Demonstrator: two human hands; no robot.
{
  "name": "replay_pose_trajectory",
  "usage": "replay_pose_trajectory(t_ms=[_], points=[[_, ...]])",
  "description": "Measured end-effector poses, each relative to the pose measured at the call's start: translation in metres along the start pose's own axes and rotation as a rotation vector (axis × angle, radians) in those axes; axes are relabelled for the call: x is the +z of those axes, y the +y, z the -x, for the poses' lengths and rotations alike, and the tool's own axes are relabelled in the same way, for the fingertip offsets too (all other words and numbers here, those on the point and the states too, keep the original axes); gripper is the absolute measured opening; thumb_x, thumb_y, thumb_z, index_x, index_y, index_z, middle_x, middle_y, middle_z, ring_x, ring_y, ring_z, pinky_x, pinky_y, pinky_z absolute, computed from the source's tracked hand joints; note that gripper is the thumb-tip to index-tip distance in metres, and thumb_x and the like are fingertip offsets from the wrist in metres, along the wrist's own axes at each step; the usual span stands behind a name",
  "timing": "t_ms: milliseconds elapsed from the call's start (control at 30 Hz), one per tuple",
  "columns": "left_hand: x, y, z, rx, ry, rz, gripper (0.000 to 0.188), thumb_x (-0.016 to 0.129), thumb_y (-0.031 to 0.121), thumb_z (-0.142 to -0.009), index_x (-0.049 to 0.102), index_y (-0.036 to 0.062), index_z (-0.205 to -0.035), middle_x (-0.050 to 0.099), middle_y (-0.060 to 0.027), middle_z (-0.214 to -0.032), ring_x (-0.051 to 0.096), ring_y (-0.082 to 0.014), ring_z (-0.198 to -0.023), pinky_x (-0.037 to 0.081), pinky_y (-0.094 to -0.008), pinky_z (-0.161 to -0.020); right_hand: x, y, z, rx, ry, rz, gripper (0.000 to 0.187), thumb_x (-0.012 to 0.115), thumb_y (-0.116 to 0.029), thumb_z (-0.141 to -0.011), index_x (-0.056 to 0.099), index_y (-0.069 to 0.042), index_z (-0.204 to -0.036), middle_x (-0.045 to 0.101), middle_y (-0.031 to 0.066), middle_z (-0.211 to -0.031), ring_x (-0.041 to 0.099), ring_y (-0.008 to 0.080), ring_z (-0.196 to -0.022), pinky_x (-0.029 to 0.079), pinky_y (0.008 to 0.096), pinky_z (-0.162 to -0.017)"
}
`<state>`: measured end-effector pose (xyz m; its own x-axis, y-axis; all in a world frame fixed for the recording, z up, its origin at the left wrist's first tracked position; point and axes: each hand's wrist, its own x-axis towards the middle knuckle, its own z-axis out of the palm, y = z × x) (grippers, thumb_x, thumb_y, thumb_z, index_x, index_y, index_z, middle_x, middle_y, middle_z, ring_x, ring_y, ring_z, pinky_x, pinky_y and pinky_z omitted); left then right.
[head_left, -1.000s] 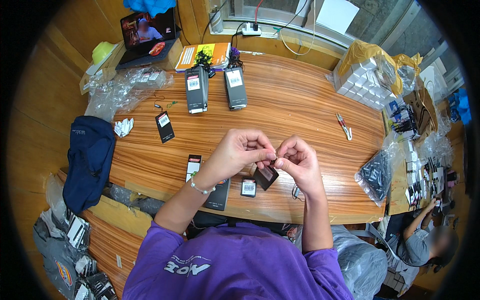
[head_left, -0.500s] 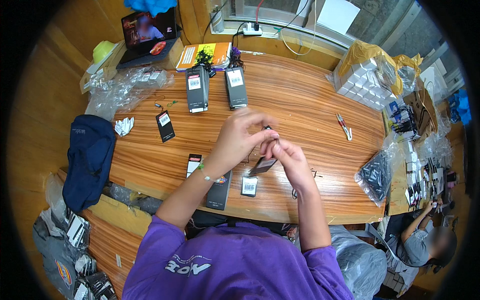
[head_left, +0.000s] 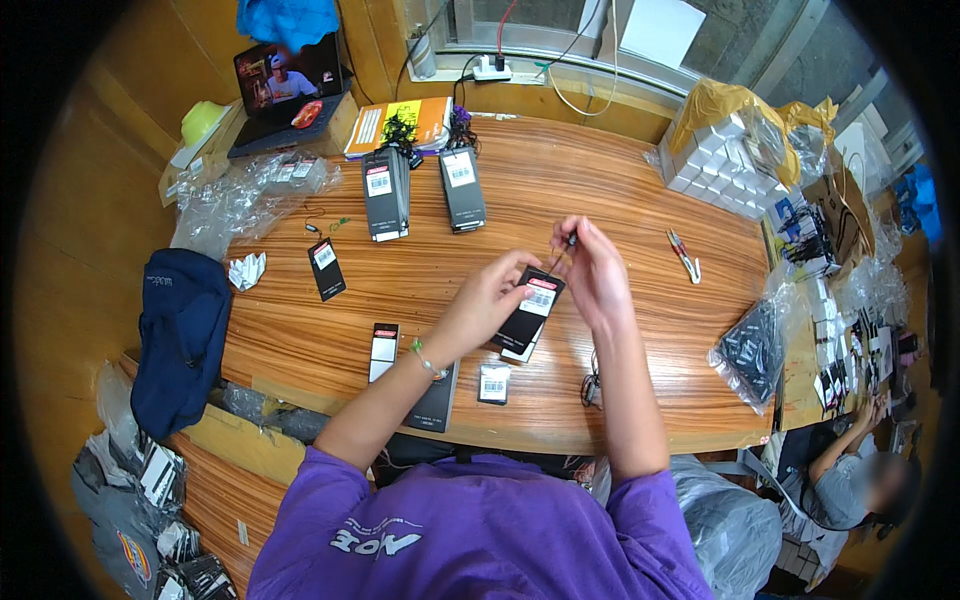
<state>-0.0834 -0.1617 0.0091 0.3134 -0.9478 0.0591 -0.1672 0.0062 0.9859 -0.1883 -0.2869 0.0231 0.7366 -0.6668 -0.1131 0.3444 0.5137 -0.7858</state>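
My left hand [head_left: 497, 300] pinches a black hang tag [head_left: 540, 312] with a red strip and a white barcode sticker; a second tag edge shows beneath it. Just right of it, my right hand [head_left: 600, 275] holds the tag's dark string [head_left: 569, 243], fingertips closed about its small black end. A small stack of white barcode stickers [head_left: 493, 384] lies below the held tag. Partly covered by my left forearm are a dark tag with white panels [head_left: 384, 345] and a larger dark tag pile [head_left: 432, 408]. Loose black strings [head_left: 591, 390] rest by my right forearm.
Two stacks of strung tags [head_left: 386, 205], [head_left: 463, 200] stand farther back, with a single tag [head_left: 325, 270] to their left. Snips [head_left: 685, 257] lie right. White boxes [head_left: 720, 165], a bagged black bundle [head_left: 750, 345], a laptop [head_left: 290, 95] and a blue pouch [head_left: 180, 335] edge the table.
The held tag has turned face up and come away from the table's near side. My left hand has lowered onto it, while my right hand has risen with the string.
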Motion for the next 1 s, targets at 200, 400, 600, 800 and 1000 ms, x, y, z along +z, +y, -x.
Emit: replay_pose_trajectory(t_ms=[200,400,600,800,1000], points=[[-0.026,-0.053,-0.037,-0.211,-0.107,0.126,0.029,0.058,-0.003,-0.080,0.051,0.0011,-0.108,0.061,-0.0061,-0.085,0.058,-0.0104,-0.076,0.048,-0.0228,-0.066,-0.030,-0.001,-0.111,0.068,-0.005,0.331,0.021,0.045,-0.026,-0.092,0.058,-0.014,-0.082,0.054,-0.0028,-0.075,0.049,0.0077,-0.072,0.039,0.0279,-0.064],[-0.023,-0.082,-0.060,-0.168,-0.089,-0.218,0.032,0.062,0.001,-0.078,0.053,0.0015,-0.109,0.059,-0.0011,-0.081,0.055,-0.0072,-0.073,0.045,-0.0216,-0.064,-0.069,0.021,-0.202,0.182,-0.006,0.664,0.022,0.047,-0.022,-0.085,0.061,-0.011,-0.073,0.055,-0.0004,-0.065,0.049,0.0123,-0.062,0.040,0.0297,-0.057],[-0.012,-0.073,-0.061,0.008,-0.004,-0.686,0.039,0.066,0.014,-0.075,0.054,-0.0001,-0.109,0.051,-0.0176,-0.106,0.051,-0.0317,-0.099,0.040,-0.0362,-0.090,-0.084,0.038,-0.234,-0.083,-0.029,1.189,0.025,0.056,-0.029,-0.083,0.069,-0.008,-0.082,0.065,0.0081,-0.074,0.055,0.0200,-0.062,0.045,0.0352,-0.061],[-0.020,0.001,0.004,-0.095,0.116,-0.538,0.064,0.064,0.013,-0.078,0.034,0.0065,-0.134,0.049,-0.0102,-0.114,0.048,-0.0189,-0.089,0.042,-0.0305,-0.080,-0.096,-0.072,-0.115,-0.345,0.300,1.050,0.022,0.062,-0.024,-0.079,0.067,-0.004,-0.087,0.064,0.0136,-0.073,0.060,0.0209,-0.063,0.046,0.0327,-0.057],[-0.039,0.020,0.063,-0.022,0.252,-0.263,0.060,0.054,-0.002,-0.080,0.031,0.0052,-0.135,0.048,-0.0059,-0.107,0.043,-0.0069,-0.076,0.039,-0.0205,-0.069,-0.287,-0.249,0.015,-1.004,1.013,1.346,0.014,0.053,-0.012,-0.079,0.061,-0.002,-0.085,0.065,0.0123,-0.076,0.062,0.0210,-0.069,0.047,0.0302,-0.065]])
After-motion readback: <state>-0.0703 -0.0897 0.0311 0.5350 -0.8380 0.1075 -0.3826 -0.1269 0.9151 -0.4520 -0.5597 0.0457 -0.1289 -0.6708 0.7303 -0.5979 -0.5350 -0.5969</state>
